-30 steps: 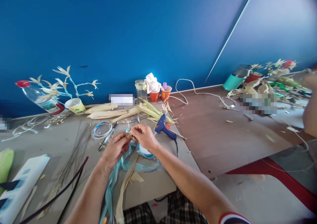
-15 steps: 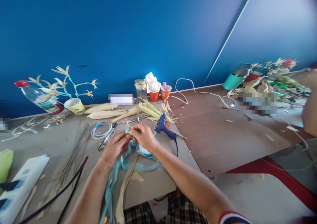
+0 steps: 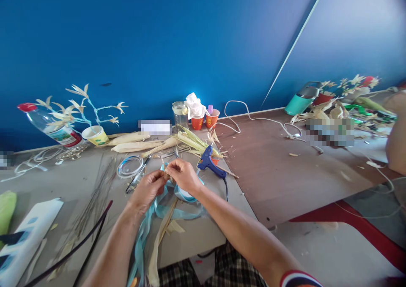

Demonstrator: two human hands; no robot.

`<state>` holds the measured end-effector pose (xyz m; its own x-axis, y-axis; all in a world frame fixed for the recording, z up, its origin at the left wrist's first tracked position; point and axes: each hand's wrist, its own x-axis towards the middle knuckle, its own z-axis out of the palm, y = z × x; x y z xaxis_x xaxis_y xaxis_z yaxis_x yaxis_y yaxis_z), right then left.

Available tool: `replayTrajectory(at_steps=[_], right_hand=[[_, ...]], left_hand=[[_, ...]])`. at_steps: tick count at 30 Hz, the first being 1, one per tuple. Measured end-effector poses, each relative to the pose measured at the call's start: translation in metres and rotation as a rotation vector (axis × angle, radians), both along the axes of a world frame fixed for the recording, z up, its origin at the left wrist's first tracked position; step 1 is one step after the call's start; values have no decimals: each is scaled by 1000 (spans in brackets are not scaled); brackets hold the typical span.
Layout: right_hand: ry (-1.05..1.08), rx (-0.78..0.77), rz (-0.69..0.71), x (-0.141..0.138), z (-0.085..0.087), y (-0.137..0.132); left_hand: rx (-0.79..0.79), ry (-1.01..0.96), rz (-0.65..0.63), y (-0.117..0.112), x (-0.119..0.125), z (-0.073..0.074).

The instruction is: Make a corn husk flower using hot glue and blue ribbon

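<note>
1. The left hand (image 3: 148,188) and right hand (image 3: 183,173) meet, fingertips pinching a small pale piece (image 3: 165,175) between them, above blue ribbon (image 3: 165,211), beside the glue gun (image 3: 209,163).
2. The bottle (image 3: 40,118) bears a coloured label (image 3: 65,135), its writing too small to read.
3. Fingers mostly hide the piece; a white rectangle (image 3: 155,127) is pixelated; another person's arm (image 3: 396,145) is cut off at right.

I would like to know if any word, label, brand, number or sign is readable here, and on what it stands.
No text can be read.
Bottle label: printed, too small and blurred.
Two red cups: yellowish markings, too small to read.
Yellow cup: printed marks, nothing legible.
Pale rectangle: pixelated, unreadable.
</note>
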<state>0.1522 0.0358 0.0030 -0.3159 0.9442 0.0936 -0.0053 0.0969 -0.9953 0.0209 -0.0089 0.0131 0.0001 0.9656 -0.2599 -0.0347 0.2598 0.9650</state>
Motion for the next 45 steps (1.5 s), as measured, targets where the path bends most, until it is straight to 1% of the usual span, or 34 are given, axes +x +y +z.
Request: replayTrajectory(at_steps=[3, 7, 11, 15, 18, 25, 29, 32, 35, 40, 45], right_hand=[[51, -55, 13, 0, 3, -1], [179, -198, 44, 2, 7, -1], [203, -266, 138, 3, 6, 0], [157, -255, 171, 1, 4, 0], [108, -210, 146, 1, 2, 0], [-77, -16, 55, 0, -8, 2], [-112, 11, 52, -1, -9, 1], [-75, -21, 65, -1, -7, 1], [11, -76, 50, 0, -4, 2], [129, -82, -48, 7, 6, 7], [191, -54, -128, 13, 12, 13]], left_hand=[[16, 21, -4, 0, 0, -1], [30, 30, 17, 0, -1, -2], [58, 49, 47, -2, -2, 1], [64, 73, 37, -2, -4, 2], [87, 127, 36, -2, -5, 0], [141, 282, 76, -1, -5, -2], [149, 325, 90, 0, -6, -4], [146, 333, 80, 1, -6, -4], [132, 316, 79, 1, -5, -2], [117, 246, 89, 0, -3, 1], [134, 233, 88, 1, -4, -1]])
